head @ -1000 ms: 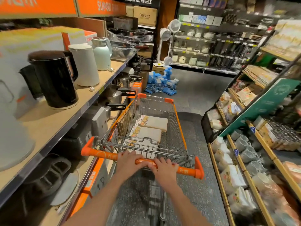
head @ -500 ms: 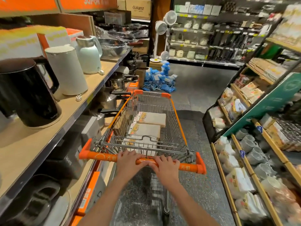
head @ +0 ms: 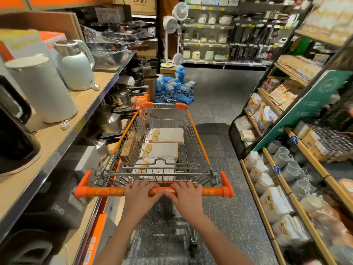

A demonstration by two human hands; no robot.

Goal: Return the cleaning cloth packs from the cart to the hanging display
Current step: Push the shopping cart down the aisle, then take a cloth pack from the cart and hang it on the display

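Hands gripping cart handle [head: 152, 191]: left hand [head: 140, 196] and right hand [head: 188, 197] curling fingers over it, side by side; cloth packs [head: 159, 150] lying flat inside cart [head: 198, 142], ahead of handle

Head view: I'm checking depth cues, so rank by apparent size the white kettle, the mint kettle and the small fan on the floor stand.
1. white kettle, though it is nearest the camera, which inflates it.
2. mint kettle, farther along the same shelf; true sizes may be alike.
3. small fan, far down the aisle.
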